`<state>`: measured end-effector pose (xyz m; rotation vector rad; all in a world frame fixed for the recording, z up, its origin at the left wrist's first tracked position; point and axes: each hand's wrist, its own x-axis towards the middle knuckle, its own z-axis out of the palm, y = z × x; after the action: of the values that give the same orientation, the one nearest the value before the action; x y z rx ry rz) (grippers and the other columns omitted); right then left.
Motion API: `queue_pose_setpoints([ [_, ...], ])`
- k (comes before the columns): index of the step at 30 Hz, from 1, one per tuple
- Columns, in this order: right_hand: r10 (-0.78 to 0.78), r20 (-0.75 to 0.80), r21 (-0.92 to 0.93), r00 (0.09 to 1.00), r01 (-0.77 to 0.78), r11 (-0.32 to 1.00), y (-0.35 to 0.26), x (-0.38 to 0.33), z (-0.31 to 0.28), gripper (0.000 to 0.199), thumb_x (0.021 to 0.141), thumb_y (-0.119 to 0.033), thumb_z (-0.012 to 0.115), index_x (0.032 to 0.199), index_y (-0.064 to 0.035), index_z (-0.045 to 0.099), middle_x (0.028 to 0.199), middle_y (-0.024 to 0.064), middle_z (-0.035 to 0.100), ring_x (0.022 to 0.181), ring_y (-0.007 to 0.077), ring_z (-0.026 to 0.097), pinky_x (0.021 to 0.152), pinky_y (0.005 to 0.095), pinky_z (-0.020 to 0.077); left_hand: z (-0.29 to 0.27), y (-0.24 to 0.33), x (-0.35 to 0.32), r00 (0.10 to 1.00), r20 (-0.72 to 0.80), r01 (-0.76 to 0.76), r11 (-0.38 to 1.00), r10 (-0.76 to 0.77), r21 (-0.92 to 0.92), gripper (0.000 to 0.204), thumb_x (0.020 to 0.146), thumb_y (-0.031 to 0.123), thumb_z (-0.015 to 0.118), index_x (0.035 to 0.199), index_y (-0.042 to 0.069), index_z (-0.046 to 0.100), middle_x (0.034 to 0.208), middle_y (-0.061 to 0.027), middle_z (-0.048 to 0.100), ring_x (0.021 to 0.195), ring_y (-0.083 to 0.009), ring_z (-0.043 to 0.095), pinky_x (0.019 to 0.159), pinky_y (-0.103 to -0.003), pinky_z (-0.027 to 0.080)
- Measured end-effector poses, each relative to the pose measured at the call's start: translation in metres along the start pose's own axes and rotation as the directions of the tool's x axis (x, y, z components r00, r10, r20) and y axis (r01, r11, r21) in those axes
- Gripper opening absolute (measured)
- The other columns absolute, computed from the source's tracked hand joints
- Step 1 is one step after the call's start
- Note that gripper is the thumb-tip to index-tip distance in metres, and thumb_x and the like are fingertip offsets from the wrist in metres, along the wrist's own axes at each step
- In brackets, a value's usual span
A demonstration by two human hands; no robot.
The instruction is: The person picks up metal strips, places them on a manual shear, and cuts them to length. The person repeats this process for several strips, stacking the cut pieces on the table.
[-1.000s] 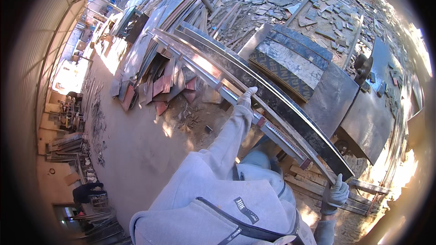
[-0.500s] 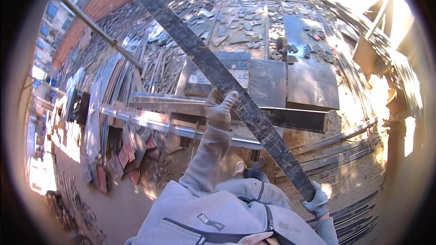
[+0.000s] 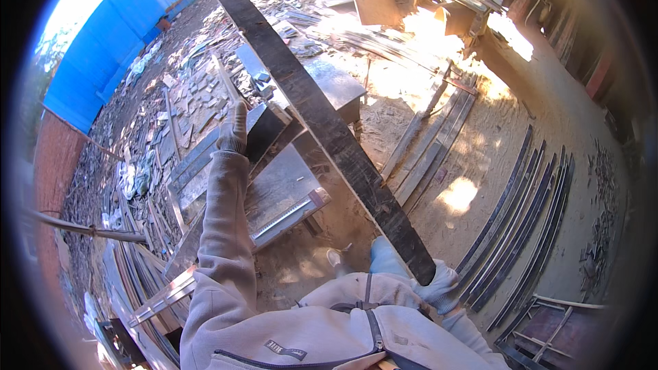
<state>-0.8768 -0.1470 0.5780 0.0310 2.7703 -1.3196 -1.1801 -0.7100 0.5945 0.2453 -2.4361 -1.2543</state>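
Carrying step, by judgement: a long dark board (image 3: pixel 322 123) slants across the view, near end clasped by the right hand (image 3: pixel 440 288); the left hand (image 3: pixel 234 130) is apart, grip unclear. Shifting it calls for balance.

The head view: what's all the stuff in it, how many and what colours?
Long flat scuffed plank: one, black, slanting across the middle.
Tall panel fence: one, blue, upper left.
Brick wall: one, red, far left.
Flat scrap pieces: countless, mostly grey, upper left ground.
Long thin strips: several, dark, ground at right.
Straight weathered beams: several, brownish grey, right of the plank.
Straight ruled rail: at least one, silver, left of the plank.
Zipped sweatshirt: one, pale grey, bottom centre.
Left hand: one, greyish glove, left of the plank.
Right hand: one, greyish glove, gripping the plank's lower end.
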Motion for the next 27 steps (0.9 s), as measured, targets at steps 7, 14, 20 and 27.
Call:
queue_pose_setpoints([
  [7,0.157,-0.067,-0.120,0.985,-0.164,0.979,0.111,0.037,-0.075,0.047,0.071,-0.028,0.093,0.104,-0.0019,0.073,0.081,0.0129,0.077,0.073,0.0298,0.077,0.071,0.0427,0.0621,0.082,-0.035,-0.057,0.981,0.187,-0.031,0.904,-0.054,0.427,0.069,0.113,0.064,0.035,0.129,0.008,0.073,0.129,-0.0218,0.072,0.125,-0.0439,0.063,0.109,-0.049,0.049],
  [14,0.310,-0.076,-0.290,0.948,-0.319,0.902,0.218,0.159,-0.124,0.053,0.070,-0.027,0.095,0.110,-0.0023,0.070,0.085,0.0131,0.077,0.076,0.0295,0.076,0.075,0.0435,0.0627,0.150,-0.038,-0.095,0.943,0.211,0.092,0.811,-0.258,0.578,0.069,0.112,0.067,0.031,0.123,0.014,0.073,0.114,-0.0220,0.076,0.111,-0.0440,0.070,0.097,-0.050,0.054],
  [20,0.417,0.012,-0.265,0.909,-0.400,0.878,0.221,0.308,-0.074,0.057,0.072,-0.037,0.092,0.114,-0.0042,0.073,0.097,0.0164,0.081,0.094,0.0351,0.079,0.087,0.0448,0.0624,0.178,-0.035,-0.108,0.930,0.204,0.165,0.844,-0.305,0.510,0.060,0.113,0.060,0.043,0.107,0.010,0.076,0.101,-0.0214,0.076,0.097,-0.0433,0.072,0.085,-0.049,0.054],
  [27,0.183,0.213,-0.087,0.960,-0.168,0.982,0.183,0.524,0.065,0.065,0.077,-0.048,0.085,0.127,-0.0081,0.072,0.112,0.0180,0.079,0.103,0.0304,0.077,0.092,0.0429,0.0599,0.171,-0.064,-0.130,0.973,0.047,0.200,0.923,-0.227,0.329,0.058,0.113,0.054,0.048,0.103,0.005,0.077,0.094,-0.0127,0.075,0.089,-0.0291,0.072,0.086,-0.041,0.056],
])
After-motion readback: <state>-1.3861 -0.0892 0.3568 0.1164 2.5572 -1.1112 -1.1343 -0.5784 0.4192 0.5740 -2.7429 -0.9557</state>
